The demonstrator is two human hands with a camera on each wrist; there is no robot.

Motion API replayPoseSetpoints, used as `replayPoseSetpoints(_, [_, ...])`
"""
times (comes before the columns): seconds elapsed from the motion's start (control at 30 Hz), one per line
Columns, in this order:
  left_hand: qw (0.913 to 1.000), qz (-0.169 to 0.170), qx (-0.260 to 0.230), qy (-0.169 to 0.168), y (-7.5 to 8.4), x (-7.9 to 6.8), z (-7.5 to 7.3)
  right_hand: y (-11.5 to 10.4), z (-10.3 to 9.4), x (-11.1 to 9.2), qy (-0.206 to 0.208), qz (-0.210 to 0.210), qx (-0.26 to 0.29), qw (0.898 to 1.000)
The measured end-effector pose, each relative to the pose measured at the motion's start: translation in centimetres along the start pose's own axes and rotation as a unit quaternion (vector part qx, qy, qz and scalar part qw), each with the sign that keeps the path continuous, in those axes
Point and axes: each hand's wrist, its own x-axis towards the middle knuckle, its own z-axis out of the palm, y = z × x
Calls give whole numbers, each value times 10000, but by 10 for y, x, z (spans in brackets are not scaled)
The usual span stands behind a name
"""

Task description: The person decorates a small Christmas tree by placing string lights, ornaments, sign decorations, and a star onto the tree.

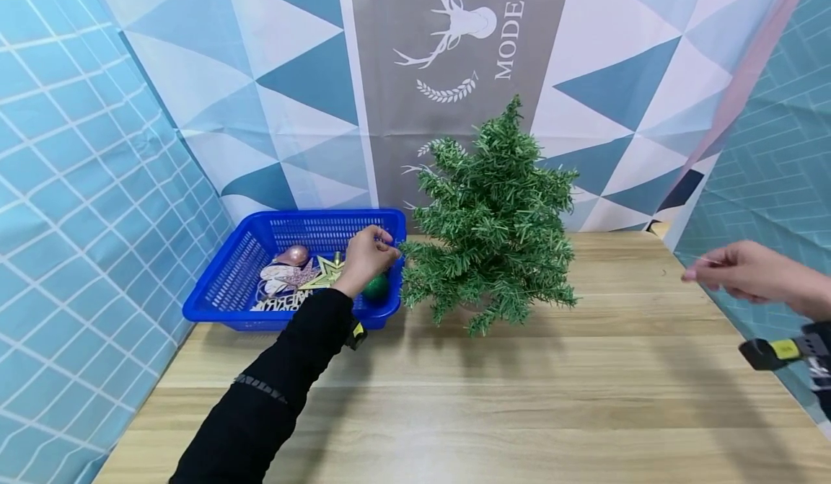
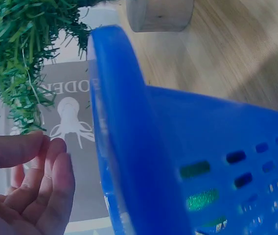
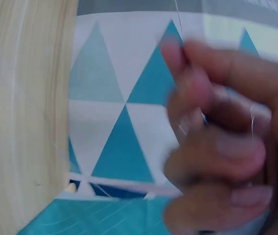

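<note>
A small green artificial Christmas tree (image 1: pixel 493 217) stands on the table. At the tip of its left branch, thumb and forefinger of my left hand (image 1: pixel 371 257) are pinched together. In the left wrist view a thin pale wire (image 2: pixel 30 81) runs down the foliage toward those fingertips; its end is hidden. Out to the right, my right hand (image 1: pixel 753 271) is raised with fingers curled, blurred in its wrist view. A fine strand of wire (image 3: pixel 179 17) leads into its pinch, and a loop of it shows by the palm.
A blue plastic basket (image 1: pixel 217 267) stands left of the tree, under my left forearm. It holds a gold star (image 1: pixel 324 273), a pink bauble (image 1: pixel 295 255), a green ball (image 1: pixel 376 288) and white lettering pieces. A patterned cloth hangs behind the wooden table (image 1: pixel 506 412).
</note>
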Motion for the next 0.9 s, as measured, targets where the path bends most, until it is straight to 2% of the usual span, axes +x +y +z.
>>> replayPoseSetpoints(0.13, [9981, -305, -466, -256, -6, 13, 8, -23, -7, 12, 908, -119, -309, 9953])
replayPoseSetpoints(0.17, [9969, -136, -695, -340, -13, 20, 10, -29, -8, 14, 1103, -176, -348, 9931])
replayPoseSetpoints(0.27, [9905, -275, -1230, -541, -17, 31, 12, -45, -10, 17, 1645, -363, -488, 9845])
replayPoseSetpoints(0.37, [9790, -603, -1748, -856, -11, 38, 7, -61, -8, 22, 2129, -624, -673, 9727])
replayPoseSetpoints(0.4, [9755, -920, -1751, -966, -2, 37, 3, -65, -8, 24, 2242, -723, -708, 9693])
replayPoseSetpoints(0.43, [9713, -998, -1817, -1164, 1, 38, -2, -70, -6, 26, 2366, -816, -775, 9651])
replayPoseSetpoints(0.57, [9413, -1413, -2366, -1952, 4, 45, -15, -85, -1, 35, 2809, -1053, -1030, 9484])
replayPoseSetpoints(0.63, [9246, -1571, -2714, -2162, 1, 49, -19, -92, 1, 39, 2996, -1134, -1138, 9404])
replayPoseSetpoints(0.73, [9048, -1862, -3163, -2159, -6, 55, -21, -102, 2, 45, 3172, -1271, -1302, 9308])
replayPoseSetpoints(0.9, [8783, -2228, -3686, -2076, -11, 58, -19, -109, 1, 53, 3178, -1313, -1540, 9263])
